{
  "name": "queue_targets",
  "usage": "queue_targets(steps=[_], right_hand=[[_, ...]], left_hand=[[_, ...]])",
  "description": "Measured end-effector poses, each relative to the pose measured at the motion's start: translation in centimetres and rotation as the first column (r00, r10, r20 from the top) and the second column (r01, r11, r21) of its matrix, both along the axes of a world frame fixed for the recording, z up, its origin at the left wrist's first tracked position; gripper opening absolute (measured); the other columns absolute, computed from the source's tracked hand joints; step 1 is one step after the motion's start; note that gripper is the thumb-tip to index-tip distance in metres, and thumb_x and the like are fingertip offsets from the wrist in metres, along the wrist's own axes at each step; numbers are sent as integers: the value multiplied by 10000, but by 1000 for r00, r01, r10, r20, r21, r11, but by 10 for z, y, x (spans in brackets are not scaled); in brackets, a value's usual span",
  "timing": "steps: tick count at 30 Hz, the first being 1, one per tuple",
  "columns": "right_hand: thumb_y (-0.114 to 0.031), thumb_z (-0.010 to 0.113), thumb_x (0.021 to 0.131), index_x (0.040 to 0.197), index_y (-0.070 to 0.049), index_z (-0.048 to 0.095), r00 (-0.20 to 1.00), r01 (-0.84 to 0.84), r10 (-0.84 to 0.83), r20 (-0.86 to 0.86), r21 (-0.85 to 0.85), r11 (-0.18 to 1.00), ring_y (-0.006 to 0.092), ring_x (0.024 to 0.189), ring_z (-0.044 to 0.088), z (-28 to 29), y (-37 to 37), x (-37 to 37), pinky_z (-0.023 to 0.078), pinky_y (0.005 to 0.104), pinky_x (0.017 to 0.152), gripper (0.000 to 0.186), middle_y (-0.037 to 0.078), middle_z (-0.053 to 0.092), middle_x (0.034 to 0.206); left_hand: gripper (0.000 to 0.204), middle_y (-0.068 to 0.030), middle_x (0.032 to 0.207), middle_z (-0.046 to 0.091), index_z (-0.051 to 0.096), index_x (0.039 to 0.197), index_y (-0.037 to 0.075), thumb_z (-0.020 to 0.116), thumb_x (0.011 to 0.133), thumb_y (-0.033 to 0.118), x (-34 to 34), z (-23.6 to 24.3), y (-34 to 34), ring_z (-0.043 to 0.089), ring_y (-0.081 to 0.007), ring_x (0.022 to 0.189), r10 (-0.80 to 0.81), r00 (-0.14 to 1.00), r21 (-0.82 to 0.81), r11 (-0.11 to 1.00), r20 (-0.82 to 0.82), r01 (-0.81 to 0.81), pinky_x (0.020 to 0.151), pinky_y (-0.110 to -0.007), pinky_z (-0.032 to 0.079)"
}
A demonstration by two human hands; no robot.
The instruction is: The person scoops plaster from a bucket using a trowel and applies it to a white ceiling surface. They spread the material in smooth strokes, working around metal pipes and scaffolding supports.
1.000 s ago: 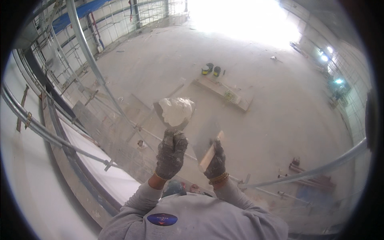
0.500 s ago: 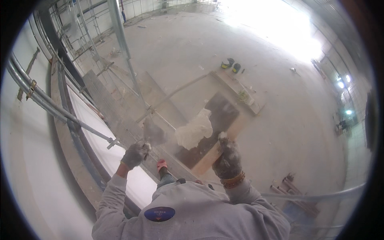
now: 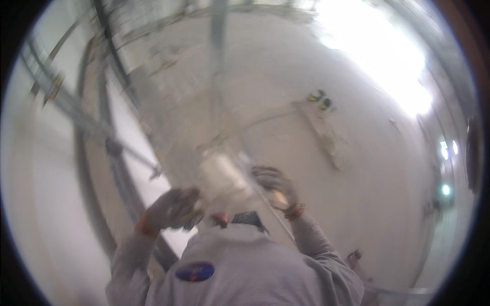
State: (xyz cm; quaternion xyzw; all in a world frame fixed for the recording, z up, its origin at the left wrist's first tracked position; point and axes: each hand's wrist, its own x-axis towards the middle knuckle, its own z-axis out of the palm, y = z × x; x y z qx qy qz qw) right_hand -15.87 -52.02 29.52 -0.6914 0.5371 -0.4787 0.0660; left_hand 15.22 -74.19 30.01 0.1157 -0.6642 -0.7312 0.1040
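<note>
Motion blurs much of the view. My left hand (image 3: 176, 209), in a dark dusty work glove, is closed with curled fingers at the lower left; what it grips is smeared. To the right, my right hand (image 3: 275, 183), gloved too, is closed at the edge of a board (image 3: 268, 201), with a tan woody patch showing at its palm. The board seems tilted, its thin edge running down toward my body. A pale, wet-looking mass of plaster (image 3: 224, 173) lies between my hands, left of that edge.
Metal scaffold tubes (image 3: 81, 115) run along the white wall (image 3: 51, 178) on the left, and an upright pole (image 3: 218, 51) stands ahead. On the dusty floor below are a plank (image 3: 321, 132) and black-and-yellow buckets (image 3: 320, 99). Pipes (image 3: 354, 260) lie at the lower right.
The view has swung, so the surroundings have shifted right. My right hand has come up and inward with the board, whose dark face no longer shows. My left hand has moved lower.
</note>
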Motion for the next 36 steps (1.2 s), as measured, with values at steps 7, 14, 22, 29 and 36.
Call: queue_targets(steps=[7, 14, 22, 29, 36], right_hand=[[-195, 664, 963, 1341, -73, 628, 904, 156, -143, 404, 2, 988, 303, 1323, 538, -38, -74, 36, 395, 466, 1128, 399, 136, 597, 1408], [-231, 680, 955, 1345, -67, 614, 961, 10, 48, 271, -208, 978, 372, 1331, 514, -17, -134, 23, 412, 489, 1112, 429, 157, 573, 1425], [-86, 662, 938, 1196, -73, 692, 662, -4, -295, 689, 396, 918, 190, 1111, 631, -175, -307, -50, 503, 372, 974, 260, 54, 697, 1184], [-154, 687, 952, 1027, -17, 662, 544, -14, -434, 718, 525, 851, 100, 792, 598, -143, -409, -19, 507, 291, 699, 158, 7, 666, 910], [-260, 666, 988, 1125, -21, 655, 434, 27, -620, 654, 679, 734, 123, 888, 623, -168, -478, -4, 511, 290, 777, 275, 51, 680, 1022]], left_hand=[[425, -137, 1091, 674, 565, 1282, 8, 590, 1001, 326, -40, -30, -96, 688, -228, 928, 444, 895, 11, 896, 43, -445, 727, -387, 591], [327, -121, 1060, 660, 583, 1212, 23, 627, 975, 243, -114, -33, -133, 670, -220, 895, 355, 935, 23, 935, 24, -355, 715, -381, 570], [225, -103, 1025, 643, 603, 1132, 39, 668, 946, 149, -57, -26, -297, 650, -211, 858, 427, 902, -224, 887, 64, -404, 700, -374, 547], [100, -54, 883, 622, 601, 1023, 43, 651, 975, 116, -61, -26, -313, 624, -138, 705, 327, 938, 198, 918, 110, -344, 610, -305, 509], [128, -62, 925, 634, 577, 1070, 59, 616, 1003, 161, -59, -88, -406, 606, -130, 709, 457, 859, 424, 748, 229, -511, 584, -263, 504]])
